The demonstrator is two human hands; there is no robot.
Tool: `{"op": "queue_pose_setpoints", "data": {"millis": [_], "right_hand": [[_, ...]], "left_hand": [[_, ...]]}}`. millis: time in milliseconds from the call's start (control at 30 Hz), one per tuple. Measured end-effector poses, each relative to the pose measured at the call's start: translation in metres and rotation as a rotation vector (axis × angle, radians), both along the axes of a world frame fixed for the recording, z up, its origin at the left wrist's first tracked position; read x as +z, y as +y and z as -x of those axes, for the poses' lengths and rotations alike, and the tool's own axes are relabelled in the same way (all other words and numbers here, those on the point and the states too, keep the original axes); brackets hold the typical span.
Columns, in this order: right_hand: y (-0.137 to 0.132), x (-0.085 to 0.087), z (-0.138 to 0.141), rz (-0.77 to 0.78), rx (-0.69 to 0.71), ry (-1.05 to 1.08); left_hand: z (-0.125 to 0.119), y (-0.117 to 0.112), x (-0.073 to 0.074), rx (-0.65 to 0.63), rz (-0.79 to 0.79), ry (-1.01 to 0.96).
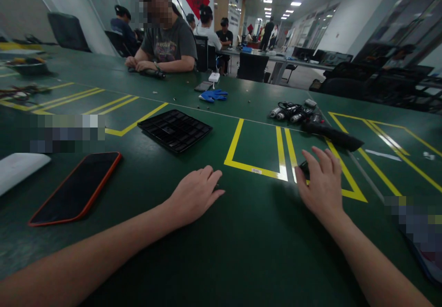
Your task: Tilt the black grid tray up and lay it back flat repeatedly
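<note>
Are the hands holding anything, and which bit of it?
The left hand lies flat on the green table, holding nothing. The right hand covers a small black thing; whether it grips it cannot be told.

Open-plan assembly workshop: long green counter [241, 251] marked with yellow tape outlines [257, 153]; seated co-workers [169, 40] at 11 o'clock; ceiling strip lights [286, 3] down the hall at 1 o'clock.

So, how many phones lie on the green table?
2: a black phone in an orange case near the left hand; a dark phone far off by the blue gloves. Others may be hidden.
</note>
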State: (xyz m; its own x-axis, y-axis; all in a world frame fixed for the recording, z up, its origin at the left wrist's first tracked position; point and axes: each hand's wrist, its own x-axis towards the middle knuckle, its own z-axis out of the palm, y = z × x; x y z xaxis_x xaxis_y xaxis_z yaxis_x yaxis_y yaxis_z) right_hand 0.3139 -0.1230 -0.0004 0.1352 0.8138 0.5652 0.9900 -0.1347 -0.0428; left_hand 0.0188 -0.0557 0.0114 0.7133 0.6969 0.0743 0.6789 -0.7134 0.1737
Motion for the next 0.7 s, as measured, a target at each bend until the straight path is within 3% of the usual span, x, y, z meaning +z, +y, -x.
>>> {"op": "queue_pose_setpoints", "data": {"millis": [133,233,333,433,500,600,700], "right_hand": [[0.003,-0.008,-0.022,0.148,-0.217,0.0],[0.004,-0.014,-0.033,0.337,-0.297,0.045],[0.005,-0.016,-0.039,0.432,-0.292,0.069],[0.005,-0.012,-0.04,0.453,-0.292,0.09],[0.005,-0.009,-0.039,0.471,-0.29,0.106],[0.006,-0.006,-0.038,0.487,-0.285,0.14],[0.006,-0.006,-0.038,0.494,-0.288,0.18]], "left_hand": [[0.0,0.007,-0.005,-0.059,0.079,0.046],[0.002,0.01,-0.005,-0.014,0.197,-0.085],[0.006,0.027,0.01,0.208,0.532,-0.475],[0.016,0.062,0.035,0.506,0.887,-0.918],[0.027,0.09,0.048,0.624,0.819,-0.966],[0.045,0.125,0.057,0.684,0.473,-0.699],[0.06,0.15,0.052,0.701,0.29,-0.394]]}}
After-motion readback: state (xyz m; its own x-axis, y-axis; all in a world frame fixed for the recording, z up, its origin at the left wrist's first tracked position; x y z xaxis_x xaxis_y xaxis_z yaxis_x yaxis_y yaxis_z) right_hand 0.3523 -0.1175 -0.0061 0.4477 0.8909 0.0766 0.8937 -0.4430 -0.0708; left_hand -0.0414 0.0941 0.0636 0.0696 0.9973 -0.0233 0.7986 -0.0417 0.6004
